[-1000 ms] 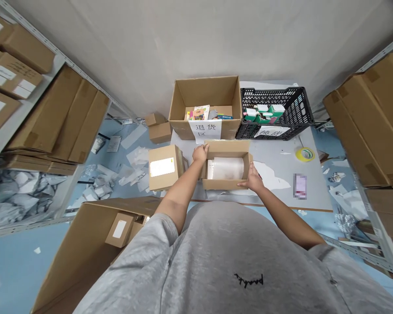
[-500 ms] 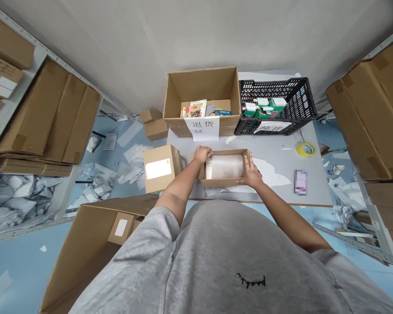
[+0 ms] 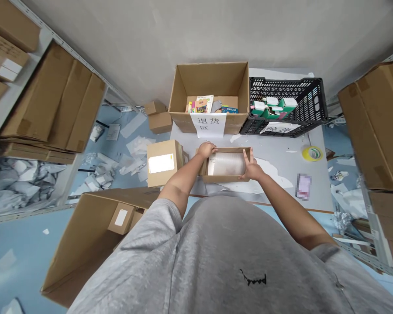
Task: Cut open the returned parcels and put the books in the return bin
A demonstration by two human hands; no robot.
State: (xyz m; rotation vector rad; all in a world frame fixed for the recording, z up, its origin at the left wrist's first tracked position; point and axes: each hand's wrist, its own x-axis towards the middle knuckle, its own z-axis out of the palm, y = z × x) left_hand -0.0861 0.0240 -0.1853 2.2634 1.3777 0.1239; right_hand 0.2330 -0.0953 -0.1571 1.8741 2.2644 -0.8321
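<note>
A long open cardboard box [image 3: 227, 179] lies on the table in front of me. Inside it is a pale bundle [image 3: 231, 164] with a rounded top, wrapped in translucent film, with small print at its left end. What the wrap covers cannot be made out. My left hand [image 3: 207, 149] grips the box's left end, fingers curled over the far edge. Across the right end, my right hand [image 3: 252, 168] holds the box with its thumb at the near wall and fingers spread toward the far corner.
A closed carton [image 3: 160, 163] with a white label stands left. Behind are a big carton [image 3: 183, 122] of books and a black crate [image 3: 309, 102] with green-white boxes. Yellow tape [image 3: 312, 153] and a blurred-out phone-like item [image 3: 303, 186] lie right. A large open carton [image 3: 72, 244] stands lower left.
The view has shifted, so the table things appear slightly farther right. My right fingers have moved a little at the box's right end, two now forming a V. Both hands stay on the box.
</note>
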